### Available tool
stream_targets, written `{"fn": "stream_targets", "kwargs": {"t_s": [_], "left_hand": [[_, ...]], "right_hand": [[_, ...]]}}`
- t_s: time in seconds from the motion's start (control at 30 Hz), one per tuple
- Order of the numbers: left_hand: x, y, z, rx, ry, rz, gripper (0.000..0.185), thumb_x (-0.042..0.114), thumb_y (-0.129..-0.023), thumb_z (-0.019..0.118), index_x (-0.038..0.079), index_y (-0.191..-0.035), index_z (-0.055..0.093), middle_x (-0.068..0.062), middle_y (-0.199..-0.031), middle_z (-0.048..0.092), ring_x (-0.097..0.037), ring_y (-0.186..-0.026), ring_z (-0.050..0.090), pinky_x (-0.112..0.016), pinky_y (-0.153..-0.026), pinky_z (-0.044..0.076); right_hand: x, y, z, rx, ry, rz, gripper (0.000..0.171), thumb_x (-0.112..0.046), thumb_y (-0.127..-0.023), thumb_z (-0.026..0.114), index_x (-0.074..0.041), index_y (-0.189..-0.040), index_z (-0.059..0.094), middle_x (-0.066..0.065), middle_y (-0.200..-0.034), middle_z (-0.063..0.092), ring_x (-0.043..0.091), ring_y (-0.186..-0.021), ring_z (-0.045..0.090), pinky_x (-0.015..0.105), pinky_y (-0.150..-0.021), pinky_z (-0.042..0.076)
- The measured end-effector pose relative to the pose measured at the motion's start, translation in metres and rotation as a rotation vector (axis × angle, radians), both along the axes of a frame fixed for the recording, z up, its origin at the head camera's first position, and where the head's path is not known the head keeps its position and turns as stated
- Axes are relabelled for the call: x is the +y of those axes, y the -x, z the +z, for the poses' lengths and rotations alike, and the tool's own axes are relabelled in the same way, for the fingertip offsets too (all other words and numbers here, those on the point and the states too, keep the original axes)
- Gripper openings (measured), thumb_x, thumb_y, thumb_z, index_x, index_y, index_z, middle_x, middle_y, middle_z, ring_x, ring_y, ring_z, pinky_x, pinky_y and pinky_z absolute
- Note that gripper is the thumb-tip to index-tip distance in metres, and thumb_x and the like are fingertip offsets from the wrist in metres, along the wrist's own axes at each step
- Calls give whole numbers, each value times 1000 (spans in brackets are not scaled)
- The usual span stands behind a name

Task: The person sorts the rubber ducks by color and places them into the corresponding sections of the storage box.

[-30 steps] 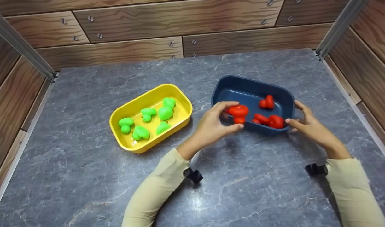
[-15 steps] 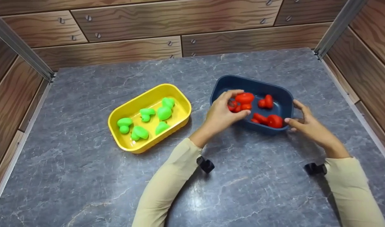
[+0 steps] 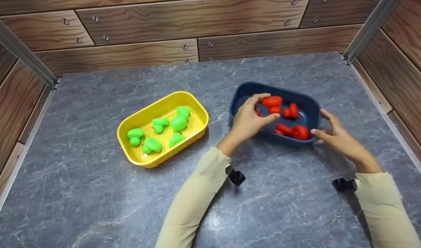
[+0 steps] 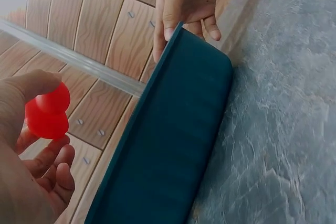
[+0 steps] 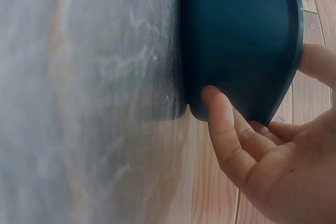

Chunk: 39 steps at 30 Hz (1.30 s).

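My left hand (image 3: 246, 120) holds a red toy duck (image 3: 272, 102) between thumb and fingers above the dark blue bin (image 3: 265, 90). In the left wrist view this duck (image 4: 48, 116) is up beyond the bin's rim, apart from it. Several more red ducks (image 3: 291, 111) lie in the bin, one partly hidden behind my left hand. At the bin's right end, my right hand (image 3: 339, 139) grips the rim. The right wrist view has that hand's thumb at the rim and its fingers (image 5: 223, 121) against the outer wall.
To the left stands a yellow bin (image 3: 127, 124) with several green toy ducks (image 3: 151, 144) lying in it. Both bins are on a grey marbled tabletop (image 3: 93, 193). Wood-patterned panels (image 3: 144, 27) enclose the back and sides.
My left hand has moved rightward and away from me with the red duck, from the bin's near edge to above its middle. The right hand stays on the rim.
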State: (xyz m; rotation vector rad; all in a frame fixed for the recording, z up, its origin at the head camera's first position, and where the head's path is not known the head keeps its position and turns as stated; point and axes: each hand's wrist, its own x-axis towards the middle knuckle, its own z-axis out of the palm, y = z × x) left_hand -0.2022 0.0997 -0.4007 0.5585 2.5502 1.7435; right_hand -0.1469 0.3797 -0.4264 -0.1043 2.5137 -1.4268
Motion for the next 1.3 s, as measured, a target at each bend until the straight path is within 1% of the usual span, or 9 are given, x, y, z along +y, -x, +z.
{"fn": "stream_targets", "kwargs": {"t_s": [0.13,0.27,0.47,0.63,0.73,0.9,0.97,1.17,1.3], "left_hand": [[7,1,-1,-13,23,7,57,32,-78,81,22,-129,58,3,-119,62,-16,-95,58,-16,-72,42],[14,3,-4,-13,74,16,58,35,-78,80,24,-130,57,5,-121,62,-19,-101,60,-16,-73,42],[19,6,-9,-31,115,59,58,38,-78,79,27,-130,57,7,-123,62,-17,-104,60,-17,-75,42],[19,10,-14,-49,177,97,58,39,-79,78,29,-131,56,8,-124,61,-13,-104,59,-21,-76,43],[20,11,-14,-43,229,106,58,41,-79,77,31,-131,55,10,-124,61,-10,-103,57,-23,-77,44],[25,11,-14,-27,301,127,58,46,-78,76,33,-131,54,12,-125,61,-10,-109,56,-28,-82,47],[26,11,-14,-25,319,139,59,47,-78,76,33,-131,55,12,-125,61,-11,-111,57,-29,-83,47],[30,11,-14,-40,367,180,59,52,-78,74,35,-131,54,12,-125,61,-11,-107,56,-29,-82,47],[31,11,-15,-46,382,181,60,53,-78,74,36,-132,54,13,-127,61,-10,-106,55,-28,-81,46]], "right_hand": [[0,0,0,6,4,0,83,-26,-100,52,-5,-153,-8,29,-154,0,-13,-91,55,13,-75,50],[0,0,1,7,0,-10,83,-25,-100,52,-5,-153,-8,29,-155,1,-13,-90,55,13,-74,50],[-1,3,-2,-3,3,-4,82,-22,-100,51,-6,-153,-9,29,-155,0,-12,-89,55,14,-74,51],[-2,5,-4,-16,5,2,81,-22,-101,50,-7,-154,-9,28,-156,-1,-11,-89,56,15,-75,51],[-1,3,-3,-15,20,-2,82,-23,-101,51,-7,-154,-9,28,-155,-1,-10,-90,56,15,-75,52],[0,1,0,-1,19,-3,82,-25,-100,51,-6,-154,-8,28,-155,0,-11,-91,56,15,-75,51],[0,1,0,-1,7,2,82,-25,-101,51,-6,-154,-8,28,-155,0,-12,-90,56,14,-75,50],[1,1,0,-4,1,-2,81,-25,-101,51,-6,-154,-8,28,-155,1,-11,-89,56,14,-75,50],[1,1,-2,-4,19,0,81,-23,-101,51,-6,-154,-8,29,-154,1,-10,-88,57,15,-74,51]]}}
